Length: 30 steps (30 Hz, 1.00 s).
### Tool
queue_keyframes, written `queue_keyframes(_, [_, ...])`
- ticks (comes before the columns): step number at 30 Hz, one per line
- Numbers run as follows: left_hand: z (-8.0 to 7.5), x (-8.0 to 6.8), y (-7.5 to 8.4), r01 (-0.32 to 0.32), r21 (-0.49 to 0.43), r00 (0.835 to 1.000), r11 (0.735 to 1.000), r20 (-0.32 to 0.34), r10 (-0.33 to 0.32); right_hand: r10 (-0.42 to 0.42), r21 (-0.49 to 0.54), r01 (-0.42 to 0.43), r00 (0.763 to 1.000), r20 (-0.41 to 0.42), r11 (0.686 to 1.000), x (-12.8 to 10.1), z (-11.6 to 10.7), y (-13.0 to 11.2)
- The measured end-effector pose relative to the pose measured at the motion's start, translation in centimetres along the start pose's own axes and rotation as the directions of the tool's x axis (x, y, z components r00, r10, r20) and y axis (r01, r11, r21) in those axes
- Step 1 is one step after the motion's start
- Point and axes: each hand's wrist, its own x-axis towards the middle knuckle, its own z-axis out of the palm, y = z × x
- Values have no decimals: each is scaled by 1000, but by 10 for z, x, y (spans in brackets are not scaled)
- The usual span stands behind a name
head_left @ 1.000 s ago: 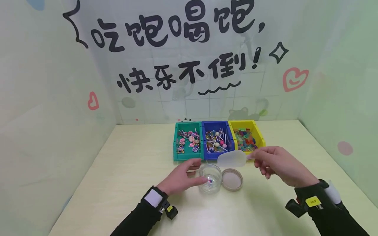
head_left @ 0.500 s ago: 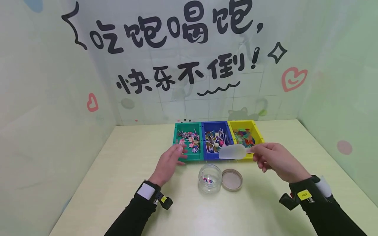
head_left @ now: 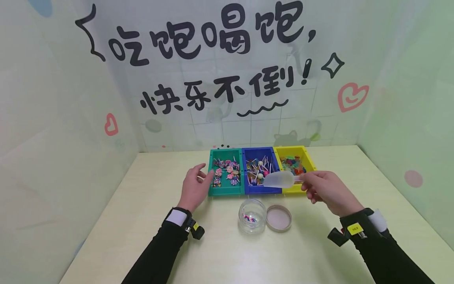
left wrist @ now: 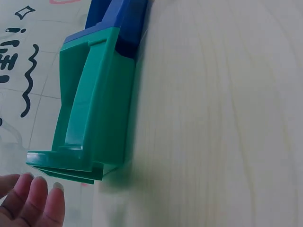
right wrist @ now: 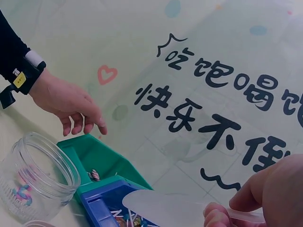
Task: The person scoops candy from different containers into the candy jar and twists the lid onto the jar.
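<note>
Left hand (head_left: 194, 186) at the left wall of the green bin (head_left: 226, 191), fingers (left wrist: 41, 201) relaxed, holding nothing; contact with the bin unclear; blue bin (head_left: 261, 187) partly masked by the translucent scoop (head_left: 279, 179); right hand (head_left: 326, 190) pinches its handle; handle mostly hidden; glass jar (head_left: 252, 215) on the surface (head_left: 142, 221) below.

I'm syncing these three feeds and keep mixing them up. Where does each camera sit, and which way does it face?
Head: worn on the head, looking forward and down at the green plastic bin; both hands and dark sleeves show.
Left wrist: low beside the table, facing that bin's outer side; left hand fingertips show.
Right wrist: behind the right hand, facing the wall; it holds the translucent plastic scoop.
Shared: the clear glass jar shows in head and right-wrist views.
</note>
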Motion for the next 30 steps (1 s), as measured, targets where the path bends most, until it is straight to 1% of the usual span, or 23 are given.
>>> queue_keyframes(4, [6, 9, -5, 7, 88, 1000, 996, -17, -6, -9, 1, 9, 1000, -27, 1000, 6, 2, 1])
queue_keyframes(8, [11, 13, -7, 10, 120, 1000, 993, -7, -9, -17, -25, 15, 998, -61, 1000, 14, 9, 2])
queue_keyframes(11, [14, 13, -8, 6, 125, 1000, 992, 5, -7, -46, -92, 38, 994, -95, 995, 18, 16, 2])
queue_keyframes(13, [14, 14, -8, -1, 125, 1000, 992, 14, 0, -71, -163, 51, 990, -118, 985, 20, 21, -1])
queue_keyframes(14, [14, 14, -8, -5, 125, 1000, 992, 16, 3, -85, -209, 58, 988, -127, 976, 21, 23, -3])
queue_keyframes(16, [14, 15, -9, -5, 118, 1000, 993, 22, 2, -127, -315, 78, 982, -140, 946, 23, 29, -9])
queue_keyframes(20, [14, 16, -10, 8, 107, 999, 994, 31, -11, -205, -489, 110, 968, -145, 866, 26, 43, -21])
queue_keyframes(22, [14, 16, -10, 12, 107, 999, 994, 35, -15, -228, -551, 116, 964, -139, 827, 28, 51, -25])
queue_keyframes(25, [15, 15, -12, 14, 105, 999, 994, 40, -18, -218, -614, 97, 968, -125, 783, 32, 60, -29])
queue_keyframes(27, [15, 15, -14, 15, 97, 999, 995, 45, -19, -187, -632, 67, 974, -125, 772, 36, 65, -29])
queue_keyframes(30, [14, 16, -15, 19, 73, 998, 997, 52, -22, -133, -609, 27, 982, -130, 793, 43, 70, -27])
